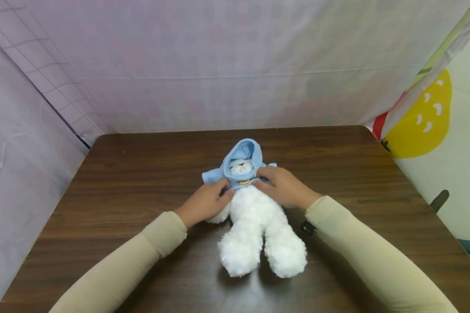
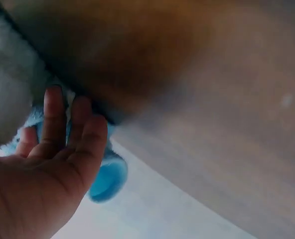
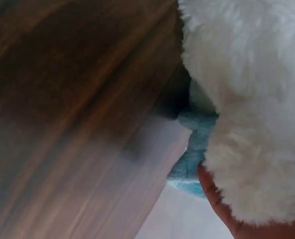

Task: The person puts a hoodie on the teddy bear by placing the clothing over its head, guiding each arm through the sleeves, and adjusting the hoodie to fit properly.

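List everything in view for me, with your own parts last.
plush toy: 1, white, lying on the table, legs toward the person
hooded top: 1, light blue, around the toy's head and upper body
table: 1, dark brown, under the toy
back cloth: 1, pale pinkish, behind the table
left cloth: 1, pale, left of the table
right cloth: 1, whitish with a yellow shape, right of the table
black item: 1, black, by the right wrist, unclear what
sleeves: 2, beige, on both forearms
left hand: 1, skin-toned, at the top
right hand: 1, skin-toned, at the top
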A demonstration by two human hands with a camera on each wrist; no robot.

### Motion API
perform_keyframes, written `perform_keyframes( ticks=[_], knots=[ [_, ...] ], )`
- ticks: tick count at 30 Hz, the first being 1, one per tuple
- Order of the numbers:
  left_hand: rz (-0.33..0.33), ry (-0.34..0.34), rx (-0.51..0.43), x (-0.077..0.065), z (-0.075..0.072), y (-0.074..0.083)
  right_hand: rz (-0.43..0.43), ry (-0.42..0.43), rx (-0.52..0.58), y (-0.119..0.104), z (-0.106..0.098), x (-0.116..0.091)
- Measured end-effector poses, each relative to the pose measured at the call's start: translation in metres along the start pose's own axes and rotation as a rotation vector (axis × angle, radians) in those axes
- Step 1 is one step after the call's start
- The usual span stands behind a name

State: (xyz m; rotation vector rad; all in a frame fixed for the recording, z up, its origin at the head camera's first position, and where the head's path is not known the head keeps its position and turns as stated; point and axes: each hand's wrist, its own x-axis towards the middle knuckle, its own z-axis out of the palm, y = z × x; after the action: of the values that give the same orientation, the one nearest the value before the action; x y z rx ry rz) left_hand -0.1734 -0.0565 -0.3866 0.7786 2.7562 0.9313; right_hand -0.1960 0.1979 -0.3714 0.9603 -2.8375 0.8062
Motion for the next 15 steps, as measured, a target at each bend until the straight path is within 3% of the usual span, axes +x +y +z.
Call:
perform_keyframes(
  ticks=[4, 10, 13, 15],
  knots=[
    [0.01, -0.013, 0.003, 0.0, -0.009, 0.001, 0.057, 0.006, 0.104, -0.001, -0.011, 0.0],
    [0.022, -0.041, 0.134, 0.002, -0.027, 0.005, 0.184, 0.083, 0.2, 0.001, -0.034, -0.005],
    [0.041, -0.051, 0.161, 0.003, -0.032, 0.004, 0.204, -0.024, 0.192, 0.008, -0.037, -0.005],
    [0.048, -0.079, 0.152, 0.003, -0.033, 0.004, 0.174, -0.12, 0.179, 0.012, -0.035, -0.006]
  ],
)
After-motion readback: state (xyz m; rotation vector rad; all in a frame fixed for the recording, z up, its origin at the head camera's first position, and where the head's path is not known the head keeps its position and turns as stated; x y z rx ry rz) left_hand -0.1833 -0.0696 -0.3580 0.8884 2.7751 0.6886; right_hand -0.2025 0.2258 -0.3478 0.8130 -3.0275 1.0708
